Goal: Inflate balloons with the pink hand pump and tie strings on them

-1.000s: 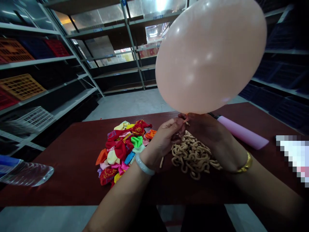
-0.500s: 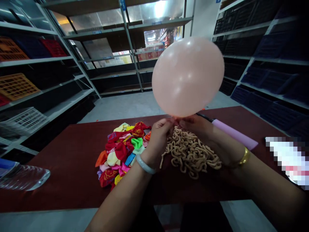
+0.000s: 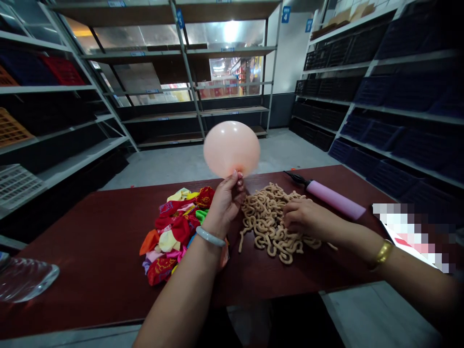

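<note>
An inflated pale peach balloon (image 3: pixel 232 147) stands above the far edge of the table. My left hand (image 3: pixel 229 195) pinches its neck between thumb and fingers, with a pale bangle on the wrist. A heap of tan, curled soft cords (image 3: pixel 264 227) lies to the right of that hand. On the right side of the heap rests my right hand (image 3: pixel 304 216), fingers curled down onto the cords, fingertips partly hidden. To the left, partly behind my left forearm, is a pile of uninflated balloons (image 3: pixel 176 232) in red, yellow, orange, pink and green.
A pink hand pump (image 3: pixel 337 199) with a black nozzle lies at the right on the dark red table (image 3: pixel 97 241). A blurred-out flat object (image 3: pixel 406 237) is at the right edge, and a clear plastic bottle (image 3: pixel 31 278) at the left. Shelves with crates (image 3: pixel 384 130) surround the table.
My right hand has left the balloon's neck and moved down right onto the tan cords. The balloon, now in my left hand alone, has moved left and farther from me.
</note>
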### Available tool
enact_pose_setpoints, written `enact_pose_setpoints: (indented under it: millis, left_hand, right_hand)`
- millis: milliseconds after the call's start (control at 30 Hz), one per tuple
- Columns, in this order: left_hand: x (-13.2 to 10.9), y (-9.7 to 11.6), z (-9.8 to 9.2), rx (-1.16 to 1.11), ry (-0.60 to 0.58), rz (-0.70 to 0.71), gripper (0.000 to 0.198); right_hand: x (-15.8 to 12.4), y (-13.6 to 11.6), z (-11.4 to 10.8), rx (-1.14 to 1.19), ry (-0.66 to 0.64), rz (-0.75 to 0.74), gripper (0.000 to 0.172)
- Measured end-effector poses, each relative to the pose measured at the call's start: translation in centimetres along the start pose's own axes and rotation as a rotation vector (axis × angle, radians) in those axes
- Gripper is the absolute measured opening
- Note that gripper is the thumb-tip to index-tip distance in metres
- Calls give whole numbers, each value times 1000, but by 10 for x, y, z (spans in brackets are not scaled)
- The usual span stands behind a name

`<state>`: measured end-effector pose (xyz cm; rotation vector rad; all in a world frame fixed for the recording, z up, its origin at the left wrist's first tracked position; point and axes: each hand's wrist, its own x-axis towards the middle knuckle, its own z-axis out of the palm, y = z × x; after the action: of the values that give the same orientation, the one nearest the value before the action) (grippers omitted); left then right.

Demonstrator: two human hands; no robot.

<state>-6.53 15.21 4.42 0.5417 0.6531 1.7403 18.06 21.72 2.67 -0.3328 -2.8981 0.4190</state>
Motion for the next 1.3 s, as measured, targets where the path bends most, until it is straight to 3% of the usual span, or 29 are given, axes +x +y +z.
enact_pose_setpoints:
  millis: [100,200,300,400,567,667,800,933,1067,1167,1300]
  left_hand:
    - [0,4,-1,-2,-3,8,25]
    - [0,9,-1,-15,-23,17,25]
    - [-2,12,0,-40,-47,20,24]
    - [-4,14,2,-55,-53,22,23]
    - [-4,15,1,-57,-48,21,20]
    - [-2,14,-1,-61,-42,27,20]
    - [1,13,-3,-50,-19,45,21]
    - [-2,11,-1,-13,-37,11,24]
    - [-6,11,1,4,-35,-37,25]
    - [-7,12,0,29,-17,-17,27]
    - [-6,14,-2,105,35,38,28]
  right_hand:
    - [4,1,-1,63,0,39,14]
    - [7,1,-11,208,95,81,15]
    - [8,2,-18,197,36,67,15]
    - [7,0,-14,106,-48,57,20]
    - [13,0,-4,248,33,137,8]
    - [20,2,-15,452,132,270,18]
    - [32,-8,-47,1022,376,525,24]
    - [51,-27,-73,1270,475,453,30]
    - [79,-34,-83,1013,536,385,34]
    - [98,-33,-88,473,473,355,23]
    - [115,-43,-92,-252,397,184,9]
